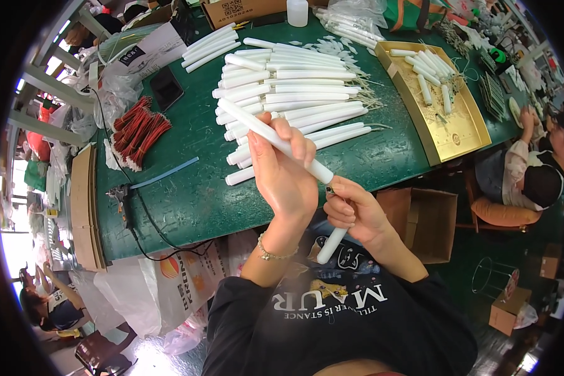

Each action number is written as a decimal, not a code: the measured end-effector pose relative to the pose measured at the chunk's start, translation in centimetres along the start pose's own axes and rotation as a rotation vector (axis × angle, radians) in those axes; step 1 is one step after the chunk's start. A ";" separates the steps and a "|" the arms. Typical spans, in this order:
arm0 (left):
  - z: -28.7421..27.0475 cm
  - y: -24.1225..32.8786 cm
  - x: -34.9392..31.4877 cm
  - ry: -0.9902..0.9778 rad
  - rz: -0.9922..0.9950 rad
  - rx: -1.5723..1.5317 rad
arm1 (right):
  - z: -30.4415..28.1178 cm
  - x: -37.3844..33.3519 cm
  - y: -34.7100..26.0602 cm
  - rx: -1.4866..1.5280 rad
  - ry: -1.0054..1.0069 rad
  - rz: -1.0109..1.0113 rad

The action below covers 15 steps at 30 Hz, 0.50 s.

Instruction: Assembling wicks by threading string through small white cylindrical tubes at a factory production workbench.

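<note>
My left hand [285, 182] is closed around a long, smooth white tube [266, 133], which slants from upper left down toward my right hand. My right hand [360, 213] is closed at the tube's lower end, thumb and forefinger pinched beside a small dark part. A second, shorter-looking white tube [333, 244] sticks out below the right hand's curled fingers; its upper portion is hidden by them. Just beyond my hands, many similar white tubes [307, 98] lie in rows on the green table [197, 131], several with thin wires at their right ends.
A gold tray [460, 135] at right holds more white tubes. Bundled red wires [141, 135], a dark phone-like slab [167, 88] and a glue gun [125, 203] with a cable are at left. An open cardboard box [429, 229] stands below the table edge. Another person [532, 169] sits at far right.
</note>
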<state>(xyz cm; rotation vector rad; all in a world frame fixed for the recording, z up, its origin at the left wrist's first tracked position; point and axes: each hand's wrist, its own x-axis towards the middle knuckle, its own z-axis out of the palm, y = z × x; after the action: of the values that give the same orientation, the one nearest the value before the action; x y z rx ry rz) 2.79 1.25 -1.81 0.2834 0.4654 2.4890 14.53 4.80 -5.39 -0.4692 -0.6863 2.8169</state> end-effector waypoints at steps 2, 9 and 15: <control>-0.2 0.1 0.0 0.000 0.000 0.017 | 0.0 0.2 0.1 0.072 -0.017 0.056; -0.2 0.2 0.1 0.058 -0.037 -0.022 | -0.9 0.4 0.3 0.269 -0.127 0.113; -0.1 0.1 -0.1 -0.029 -0.044 0.005 | -0.8 0.5 0.6 0.396 -0.142 0.147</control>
<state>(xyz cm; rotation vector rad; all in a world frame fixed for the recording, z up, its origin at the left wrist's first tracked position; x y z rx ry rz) 2.76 1.09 -1.89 0.3075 0.4607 2.4380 14.25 4.80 -6.48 -0.2582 -0.1064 3.0395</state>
